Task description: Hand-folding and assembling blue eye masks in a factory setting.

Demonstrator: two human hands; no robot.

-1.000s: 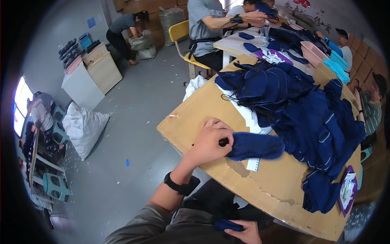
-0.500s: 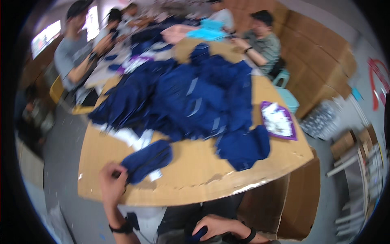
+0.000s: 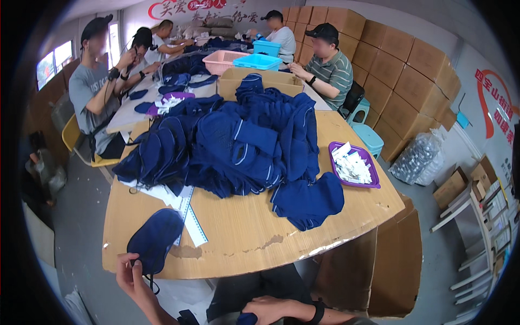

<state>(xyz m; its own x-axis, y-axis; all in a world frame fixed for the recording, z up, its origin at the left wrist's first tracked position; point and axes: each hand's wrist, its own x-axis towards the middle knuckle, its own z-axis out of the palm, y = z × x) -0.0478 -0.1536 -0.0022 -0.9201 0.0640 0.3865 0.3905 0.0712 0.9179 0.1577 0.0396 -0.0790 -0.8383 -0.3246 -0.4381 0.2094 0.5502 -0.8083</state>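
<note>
My left hand (image 3: 130,272) pinches the lower end of a navy blue eye mask (image 3: 155,238) at the table's near left corner. A thin dark strap (image 3: 152,284) dangles from the mask beside the fingers. Low in the view, over my lap, my right hand (image 3: 271,310) is closed around a piece of dark blue cloth (image 3: 247,319), most of it hidden. A large heap of navy cloth pieces (image 3: 238,143) with pale edge strips fills the table's middle. Stacked eye masks (image 3: 157,146) lie on its left side, and one loose cloth piece (image 3: 311,200) lies at its near right.
A purple basket of white labels (image 3: 353,167) stands right of the heap. White rulers (image 3: 190,219) lie near the mask. An open cardboard box (image 3: 398,260) stands below the table's right edge. Several people sit farther along, near pink (image 3: 225,60) and blue baskets (image 3: 256,62).
My left hand has moved left and toward me with the eye mask, which has turned from lying sideways to more upright. My right hand has shifted slightly left, still closed on the cloth.
</note>
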